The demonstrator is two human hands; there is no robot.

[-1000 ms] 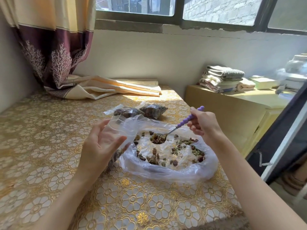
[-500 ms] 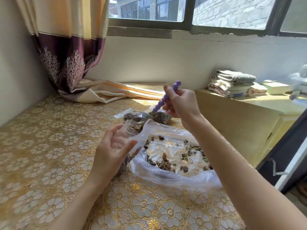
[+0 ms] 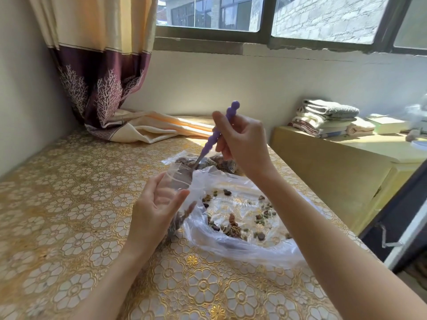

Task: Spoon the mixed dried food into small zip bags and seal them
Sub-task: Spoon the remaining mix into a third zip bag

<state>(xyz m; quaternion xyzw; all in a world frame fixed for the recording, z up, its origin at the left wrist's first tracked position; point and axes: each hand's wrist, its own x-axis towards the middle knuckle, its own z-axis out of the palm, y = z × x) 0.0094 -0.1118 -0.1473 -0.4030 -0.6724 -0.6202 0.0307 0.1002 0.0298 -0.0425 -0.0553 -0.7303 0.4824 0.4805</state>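
glossy clear plastic zip bag (image 3: 176, 179)

Large bag (image 3: 242, 248) lies on the table (image 3: 69, 204) — small zip bag (image 3: 179, 179) at its left. Filled bags (image 3: 221, 163) lie behind it.

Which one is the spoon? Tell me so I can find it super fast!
Start at the table with the gold flower cloth, then find the big clear plastic bag of dried food lying on it. Just above its far-left edge, the right hand holds the spoon, tip down into the small zip bag held by the left hand. It is the only purple thing, with a bumpy, beaded handle.
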